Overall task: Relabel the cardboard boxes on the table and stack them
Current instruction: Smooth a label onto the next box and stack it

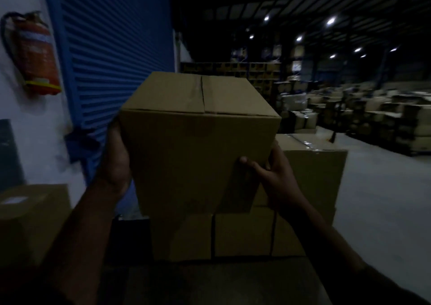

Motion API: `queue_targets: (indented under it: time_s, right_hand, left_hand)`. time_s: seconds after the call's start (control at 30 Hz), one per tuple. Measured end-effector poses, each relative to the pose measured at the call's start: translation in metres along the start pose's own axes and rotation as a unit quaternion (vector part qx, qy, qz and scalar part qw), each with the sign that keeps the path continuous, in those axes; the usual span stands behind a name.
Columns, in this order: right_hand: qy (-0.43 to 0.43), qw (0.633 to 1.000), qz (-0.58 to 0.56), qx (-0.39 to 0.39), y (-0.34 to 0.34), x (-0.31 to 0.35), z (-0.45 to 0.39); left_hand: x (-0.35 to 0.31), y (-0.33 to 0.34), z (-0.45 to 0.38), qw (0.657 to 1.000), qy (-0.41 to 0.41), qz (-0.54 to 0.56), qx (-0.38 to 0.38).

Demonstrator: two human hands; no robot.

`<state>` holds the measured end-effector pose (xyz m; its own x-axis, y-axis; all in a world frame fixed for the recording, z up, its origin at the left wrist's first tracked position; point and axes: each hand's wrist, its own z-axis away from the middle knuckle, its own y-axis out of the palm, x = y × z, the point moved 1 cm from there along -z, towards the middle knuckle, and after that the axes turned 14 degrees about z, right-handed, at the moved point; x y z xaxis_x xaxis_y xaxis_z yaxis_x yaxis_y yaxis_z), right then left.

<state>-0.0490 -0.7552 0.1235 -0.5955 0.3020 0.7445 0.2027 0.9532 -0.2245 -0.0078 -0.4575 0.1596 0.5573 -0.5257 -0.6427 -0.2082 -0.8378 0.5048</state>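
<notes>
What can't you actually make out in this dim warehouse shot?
Head view only:
- Left hand fingers: hidden behind the carried box.
- Any label on the carried box: none visible on the faces shown; the rest face away.
- Stacked boxes below: partly covered by the carried box, and dark.
- Side box at left: cut off by the edge; its white patch is too blurred to read.
- Fire extinguisher text: blurred.
</notes>
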Motion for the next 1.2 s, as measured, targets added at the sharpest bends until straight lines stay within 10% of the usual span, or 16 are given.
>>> queue_targets:
  time_s: [0.8,1.2]
  right_hand:
    - [0.004,0.97,0.084,-0.23,-0.296,-0.108,-0.172]
    - [0.038,0.968,0.082,-0.235,-0.358,-0.199,-0.254]
  left_hand:
    - [0.24,0.293,-0.151,0.974,-0.087,-0.03,0.205]
    - [0.353,0.343,-0.204,0.981,-0.065,-0.039,0.177]
